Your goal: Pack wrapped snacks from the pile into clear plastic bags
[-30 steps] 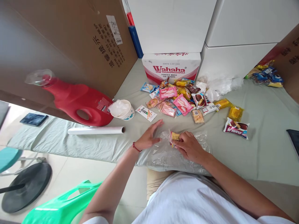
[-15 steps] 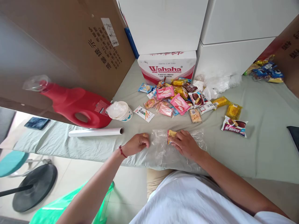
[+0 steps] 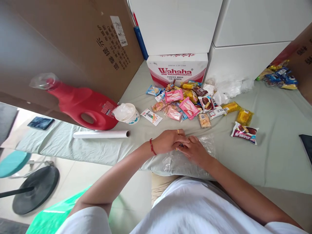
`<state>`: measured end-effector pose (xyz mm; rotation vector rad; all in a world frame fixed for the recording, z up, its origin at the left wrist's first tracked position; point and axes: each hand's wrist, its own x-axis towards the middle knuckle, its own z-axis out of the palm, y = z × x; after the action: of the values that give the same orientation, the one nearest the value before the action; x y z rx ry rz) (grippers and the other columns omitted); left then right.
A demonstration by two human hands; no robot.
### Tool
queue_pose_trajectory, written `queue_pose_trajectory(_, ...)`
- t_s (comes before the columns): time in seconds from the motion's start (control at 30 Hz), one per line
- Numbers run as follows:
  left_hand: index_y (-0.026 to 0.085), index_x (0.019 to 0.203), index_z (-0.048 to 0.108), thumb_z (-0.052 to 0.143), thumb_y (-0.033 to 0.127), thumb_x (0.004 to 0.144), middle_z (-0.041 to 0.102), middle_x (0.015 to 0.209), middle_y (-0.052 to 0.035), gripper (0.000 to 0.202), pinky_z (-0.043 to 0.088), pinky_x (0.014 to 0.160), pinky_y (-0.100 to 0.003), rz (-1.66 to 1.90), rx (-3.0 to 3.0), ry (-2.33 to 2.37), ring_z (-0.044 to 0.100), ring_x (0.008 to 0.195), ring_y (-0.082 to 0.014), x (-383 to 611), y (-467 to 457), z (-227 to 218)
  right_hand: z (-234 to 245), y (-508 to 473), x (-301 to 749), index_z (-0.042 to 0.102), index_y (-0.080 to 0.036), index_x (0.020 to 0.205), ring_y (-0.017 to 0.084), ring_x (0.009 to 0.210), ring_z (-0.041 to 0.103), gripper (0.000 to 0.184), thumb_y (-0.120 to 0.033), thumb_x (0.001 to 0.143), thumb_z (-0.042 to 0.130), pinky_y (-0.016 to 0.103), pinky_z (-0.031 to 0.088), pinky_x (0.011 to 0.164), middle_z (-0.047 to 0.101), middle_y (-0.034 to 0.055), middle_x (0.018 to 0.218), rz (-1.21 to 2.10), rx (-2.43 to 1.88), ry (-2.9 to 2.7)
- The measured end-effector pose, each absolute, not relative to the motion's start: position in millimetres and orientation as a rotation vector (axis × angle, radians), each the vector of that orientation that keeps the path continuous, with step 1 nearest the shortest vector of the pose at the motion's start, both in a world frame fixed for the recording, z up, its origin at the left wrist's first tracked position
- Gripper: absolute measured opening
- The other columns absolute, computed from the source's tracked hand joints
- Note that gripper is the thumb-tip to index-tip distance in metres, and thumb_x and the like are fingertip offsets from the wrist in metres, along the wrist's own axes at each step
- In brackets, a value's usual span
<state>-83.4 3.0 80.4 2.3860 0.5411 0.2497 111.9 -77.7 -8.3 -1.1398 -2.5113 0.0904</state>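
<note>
My left hand [image 3: 170, 141] and my right hand [image 3: 194, 150] meet fingertip to fingertip over a clear plastic bag [image 3: 185, 161] that lies flat at the table's near edge. Both hands are closed in a pinch. A small yellow snack packet was under my right fingers in the earlier frames; the hands now hide it. A pile of snack packets [image 3: 186, 100] lies just beyond the hands. A chocolate pie packet [image 3: 245, 132] lies alone to the right.
A red detergent jug [image 3: 83, 104], a paper cup [image 3: 128, 114] and a white roll [image 3: 101, 134] lie left. A Wahaha box [image 3: 177, 69], white boxes and crumpled plastic [image 3: 229, 87] stand behind. Cardboard walls flank both sides. A green chair [image 3: 53, 217] is below left.
My left hand went from flat and open on the bag, to a fist at its left edge, then moved right to join my right hand over the yellow packet.
</note>
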Motion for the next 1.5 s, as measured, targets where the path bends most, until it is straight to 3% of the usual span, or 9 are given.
queue_pose_trajectory(0.2, 0.033, 0.122, 0.071, 0.055, 0.031, 0.097, 0.072, 0.098, -0.0004, 0.029, 0.047, 0.073, -0.026, -0.003, 2.467, 0.723, 0.068, 0.085, -0.0181, -93, 3, 55, 4, -90, 132, 0.061, -0.021, 0.135, 0.025, 0.105, 0.053, 0.036, -0.031, 0.101, 0.054, 0.051, 0.040, 0.105, 0.062, 0.0104, 0.111, 0.404, -1.004, -2.428)
queue_pose_trajectory(0.4, 0.034, 0.136, 0.061, 0.048, 0.037, 0.102, 0.072, 0.116, -0.0035, 0.037, 0.048, 0.079, -0.032, -0.039, 2.609, 0.889, 0.070, 0.092, -0.0211, -96, -23, 45, -4, -133, 145, 0.057, -0.017, 0.137, 0.031, 0.120, 0.048, 0.054, -0.050, 0.095, 0.064, 0.051, 0.043, 0.104, 0.058, 0.0154, 0.130, 0.373, -1.147, -2.302)
queue_pose_trajectory(0.53, 0.031, 0.140, 0.058, 0.042, 0.034, 0.104, 0.075, 0.104, -0.0050, 0.040, 0.048, 0.074, -0.032, -0.064, 2.657, 1.020, 0.068, 0.080, -0.0200, -92, -43, 35, -15, -154, 135, 0.058, -0.017, 0.138, 0.032, 0.115, 0.050, 0.045, -0.036, 0.097, 0.063, 0.051, 0.045, 0.099, 0.062, 0.0154, 0.126, 0.236, -1.405, -2.256)
queue_pose_trajectory(0.7, 0.029, 0.135, 0.062, 0.041, 0.033, 0.104, 0.073, 0.091, -0.0055, 0.038, 0.046, 0.068, -0.032, 0.013, 2.705, 1.145, 0.064, 0.072, -0.0189, -89, -54, 28, -1, -150, 128, 0.070, -0.023, 0.111, 0.026, 0.103, 0.053, 0.024, -0.010, 0.096, 0.056, 0.043, 0.047, 0.089, 0.068, 0.0084, 0.108, 0.220, -1.307, -2.167)
queue_pose_trajectory(0.87, 0.028, 0.124, 0.070, 0.052, 0.032, 0.100, 0.070, 0.096, -0.0085, 0.030, 0.047, 0.075, -0.037, 0.221, 2.785, 1.173, 0.063, 0.088, -0.0235, -84, -55, 33, 20, -134, 137, 0.069, -0.023, 0.113, 0.020, 0.084, 0.060, 0.023, -0.017, 0.102, 0.049, 0.033, 0.051, 0.074, 0.068, 0.0064, 0.092, 0.525, -1.186, -2.137)
queue_pose_trajectory(1.03, 0.026, 0.116, 0.071, 0.051, 0.022, 0.100, 0.068, 0.127, -0.0092, 0.027, 0.040, 0.103, -0.047, 0.454, 2.826, 1.041, 0.053, 0.129, -0.0286, -80, -54, 36, 34, -118, 146, 0.069, -0.023, 0.107, 0.017, 0.078, 0.062, 0.022, -0.024, 0.105, 0.048, 0.029, 0.050, 0.069, 0.067, 0.0047, 0.086, 0.595, -1.223, -2.107)
queue_pose_trajectory(1.27, 0.022, 0.118, 0.068, 0.052, 0.013, 0.092, 0.071, 0.118, -0.0087, 0.032, 0.041, 0.098, -0.044, 0.307, 2.678, 0.847, 0.061, 0.114, -0.0245, -80, -50, 43, 50, -97, 146, 0.069, -0.022, 0.103, 0.018, 0.081, 0.061, 0.022, -0.025, 0.105, 0.048, 0.029, 0.047, 0.072, 0.065, 0.0044, 0.085, 0.594, -1.178, -2.162)
queue_pose_trajectory(1.43, 0.022, 0.116, 0.070, 0.049, 0.002, 0.079, 0.072, 0.121, -0.0086, 0.047, 0.040, 0.097, -0.047, 0.383, 2.643, 0.848, 0.060, 0.114, -0.0259, -84, -52, 40, 33, -60, 130, 0.067, -0.020, 0.092, 0.017, 0.080, 0.062, 0.020, -0.023, 0.101, 0.050, 0.027, 0.042, 0.070, 0.066, 0.0039, 0.087, 0.665, -1.552, -2.142)
queue_pose_trajectory(1.5, 0.024, 0.119, 0.068, 0.047, 0.002, 0.073, 0.072, 0.124, -0.0074, 0.055, 0.038, 0.105, -0.049, 0.452, 2.571, 0.830, 0.061, 0.117, -0.0246, -91, -53, 37, 25, -51, 123, 0.067, -0.020, 0.093, 0.017, 0.079, 0.062, 0.020, -0.025, 0.102, 0.049, 0.027, 0.038, 0.067, 0.069, 0.0034, 0.088, 0.631, -1.726, -2.189)
